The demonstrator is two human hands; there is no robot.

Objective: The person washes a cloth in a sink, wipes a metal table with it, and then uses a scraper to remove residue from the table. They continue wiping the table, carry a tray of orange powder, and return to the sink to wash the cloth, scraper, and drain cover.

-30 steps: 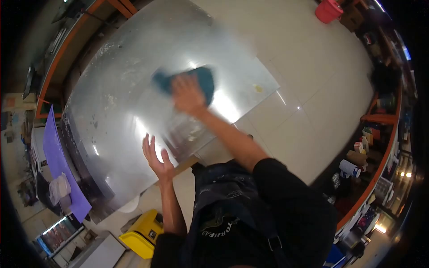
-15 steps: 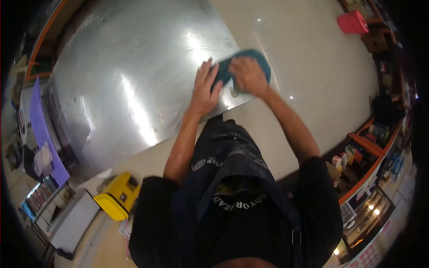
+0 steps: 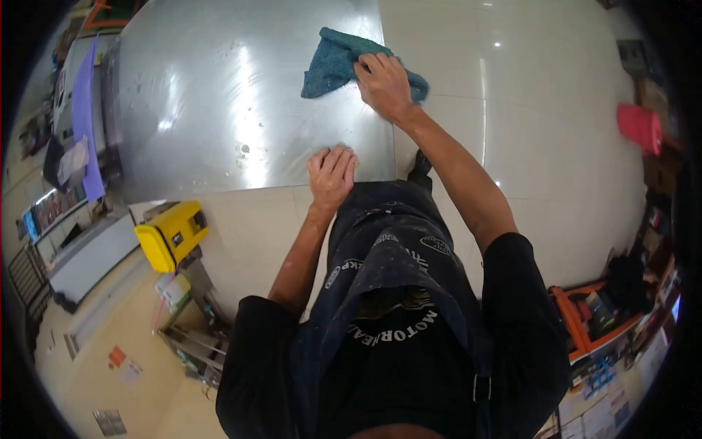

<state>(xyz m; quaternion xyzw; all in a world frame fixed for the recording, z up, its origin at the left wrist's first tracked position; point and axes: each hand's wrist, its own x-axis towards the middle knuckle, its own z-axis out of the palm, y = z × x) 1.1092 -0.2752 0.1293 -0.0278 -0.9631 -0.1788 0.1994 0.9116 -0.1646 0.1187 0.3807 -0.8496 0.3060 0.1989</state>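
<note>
A teal cloth (image 3: 333, 67) lies spread on the shiny metal tabletop (image 3: 197, 95), its right end hanging at the table's right edge. My right hand (image 3: 384, 84) has its fingers curled on the cloth and grips it near that edge. Lower down, close to the table's front edge, my left hand (image 3: 333, 174) rests on the metal with its fingers bent and pressed together. It is apart from the cloth, and whatever may be under its fingers is hidden.
A yellow bin (image 3: 172, 234) stands on the floor at the left, below a purple sheet (image 3: 86, 117). Far to the right is a red bucket (image 3: 638, 129). An orange-framed shelf (image 3: 578, 322) with items stands at the lower right.
The cloth has been carried up and more of it lies spread out. My left hand has come off the cloth area to the front edge, its fingers now bent. The view has turned.
</note>
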